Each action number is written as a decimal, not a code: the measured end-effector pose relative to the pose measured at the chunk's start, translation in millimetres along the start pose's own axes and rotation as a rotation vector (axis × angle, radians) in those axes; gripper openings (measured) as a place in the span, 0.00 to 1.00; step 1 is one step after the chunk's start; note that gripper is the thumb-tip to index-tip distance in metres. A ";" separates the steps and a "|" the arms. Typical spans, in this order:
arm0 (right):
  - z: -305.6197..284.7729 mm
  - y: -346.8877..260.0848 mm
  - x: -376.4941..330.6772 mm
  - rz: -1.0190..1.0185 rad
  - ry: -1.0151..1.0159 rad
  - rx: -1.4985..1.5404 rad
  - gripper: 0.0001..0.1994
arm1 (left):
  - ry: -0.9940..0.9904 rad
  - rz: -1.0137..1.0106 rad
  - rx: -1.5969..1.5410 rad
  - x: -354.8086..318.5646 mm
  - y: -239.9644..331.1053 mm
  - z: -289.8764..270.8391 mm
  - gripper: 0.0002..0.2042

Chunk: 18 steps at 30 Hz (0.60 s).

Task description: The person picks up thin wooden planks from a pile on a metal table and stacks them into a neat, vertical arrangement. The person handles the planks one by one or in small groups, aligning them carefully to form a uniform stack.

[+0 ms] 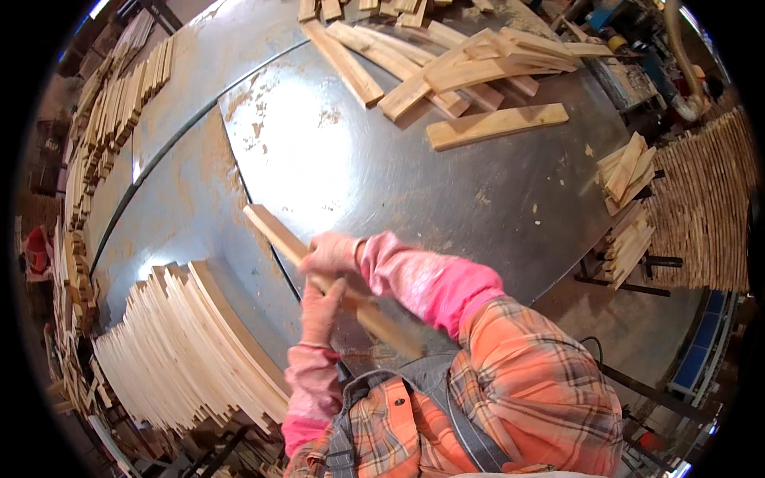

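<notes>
A pale wooden slat (276,234) slants across in front of my body, its near end blurred close to my apron. My right hand (331,253) is closed round its upper part. Just below, my left hand (320,309) grips the same slat near its middle, the two hands almost touching. Pink sleeve covers reach over both forearms. Beneath the slat lies a grey metal tabletop (478,203), scuffed and dusted with sawdust. To the left of my left hand, a row of thin slats (187,346) stands packed side by side.
A loose heap of boards (470,68) lies at the far side, with a single board (498,126) in front of it. More slats (127,103) are lined up along the far left edge. At the right are small wood stacks (628,171), a large slat pile (705,203) and machinery (625,80).
</notes>
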State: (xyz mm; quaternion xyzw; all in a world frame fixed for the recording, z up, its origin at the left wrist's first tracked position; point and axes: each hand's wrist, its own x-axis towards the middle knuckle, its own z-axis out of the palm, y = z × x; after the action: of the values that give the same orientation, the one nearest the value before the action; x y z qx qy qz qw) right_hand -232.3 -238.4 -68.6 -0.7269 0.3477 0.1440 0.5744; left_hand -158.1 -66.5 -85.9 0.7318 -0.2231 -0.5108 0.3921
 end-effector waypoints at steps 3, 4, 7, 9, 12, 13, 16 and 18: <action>-13.1 6.7 -16.9 -0.009 0.017 -0.011 0.37 | 0.258 -0.094 -0.169 15.8 -14.8 27.9 0.17; -35.5 20.4 -24.6 -0.059 0.017 -0.027 0.36 | 0.290 -0.183 -0.245 17.7 -22.8 29.7 0.18; -128.9 83.3 -46.3 0.114 0.385 -0.401 0.23 | 0.319 -0.063 -0.423 16.6 -44.0 27.7 0.12; -180.8 129.7 -68.5 0.442 0.321 -0.389 0.21 | 0.275 -0.023 -0.459 18.4 -50.4 21.2 0.09; -212.2 184.6 -118.0 0.346 0.052 -0.816 0.18 | 0.376 -0.060 -0.114 26.1 -48.5 -14.3 0.08; -213.8 198.1 -133.0 0.261 -0.148 -0.751 0.20 | 0.415 -0.048 -0.065 28.5 -47.8 -35.8 0.07; -221.9 238.0 -180.4 0.246 0.033 -0.465 0.16 | 0.602 -0.041 0.206 22.1 -45.6 -126.9 0.08; -242.6 263.1 -198.1 0.274 0.275 0.172 0.12 | 0.749 -0.276 0.488 6.2 -47.9 -171.5 0.12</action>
State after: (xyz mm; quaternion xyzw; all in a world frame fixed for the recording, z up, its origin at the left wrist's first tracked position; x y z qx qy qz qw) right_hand -597.0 -423.8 -68.9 -0.6340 0.5294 0.0898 0.5565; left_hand -1.1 16.8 -98.6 0.9595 -0.0804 -0.1915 0.1903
